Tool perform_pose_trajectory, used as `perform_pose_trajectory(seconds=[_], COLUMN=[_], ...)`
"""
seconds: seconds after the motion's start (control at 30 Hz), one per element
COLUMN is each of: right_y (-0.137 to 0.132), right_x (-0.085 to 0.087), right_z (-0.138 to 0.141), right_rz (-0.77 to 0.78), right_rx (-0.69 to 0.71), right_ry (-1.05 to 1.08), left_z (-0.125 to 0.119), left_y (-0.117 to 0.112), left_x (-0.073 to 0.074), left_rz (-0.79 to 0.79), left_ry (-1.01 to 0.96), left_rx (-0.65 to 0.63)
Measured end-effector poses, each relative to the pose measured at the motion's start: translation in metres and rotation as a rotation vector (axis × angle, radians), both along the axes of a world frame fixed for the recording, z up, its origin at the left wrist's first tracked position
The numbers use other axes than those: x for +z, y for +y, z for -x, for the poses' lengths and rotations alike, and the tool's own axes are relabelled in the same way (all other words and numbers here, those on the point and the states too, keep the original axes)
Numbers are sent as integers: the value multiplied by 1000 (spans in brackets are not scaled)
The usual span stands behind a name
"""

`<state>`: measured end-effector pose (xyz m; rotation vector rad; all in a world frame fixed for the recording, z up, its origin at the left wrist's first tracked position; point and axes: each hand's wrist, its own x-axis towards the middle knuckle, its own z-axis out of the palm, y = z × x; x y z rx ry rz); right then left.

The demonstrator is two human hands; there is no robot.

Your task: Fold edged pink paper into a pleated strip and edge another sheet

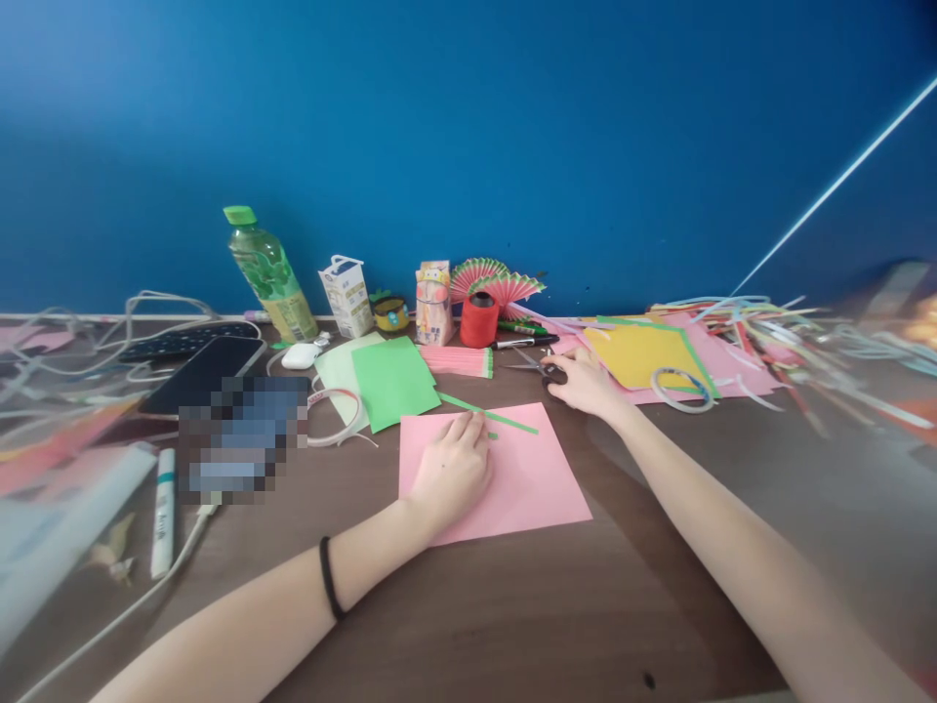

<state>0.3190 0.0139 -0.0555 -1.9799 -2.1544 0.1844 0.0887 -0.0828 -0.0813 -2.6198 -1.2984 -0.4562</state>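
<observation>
My left hand [454, 467] rests on a pink paper sheet [527, 483] on the brown desk, its fingertips pinched on the near end of a thin green paper strip [512, 418] that runs across the sheet's top edge. My right hand [582, 383] reaches further back and lies over the black handles of a pair of scissors [533, 365], fingers curled around them. A green paper sheet [391, 381] lies just left of the pink one.
At the back stand a green bottle [267, 273], a small carton [347, 295], a red spool [479, 320] and pink paper fans [494, 283]. Yellow paper [633, 353], a tape ring [677, 389] and loose strips [776, 337] lie right. Cables, a marker [164, 513] and a keyboard [186, 342] lie left.
</observation>
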Motion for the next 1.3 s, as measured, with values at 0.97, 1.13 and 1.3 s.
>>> perform_pose_trajectory(seconds=[0.97,1.13,1.3], right_y=[-30,-25,-25], right_x=[-24,-29,-29], right_z=[74,69,67], right_rz=[-136,-127,-136], right_rx=[352,360,368], right_ry=[304,358,434], left_z=[-8,-3,15], left_y=[-8,-12,-15], left_x=[-2,9,10], left_rz=[-60,105,192], left_ry=[113,101,51], left_rx=[39,75,-23])
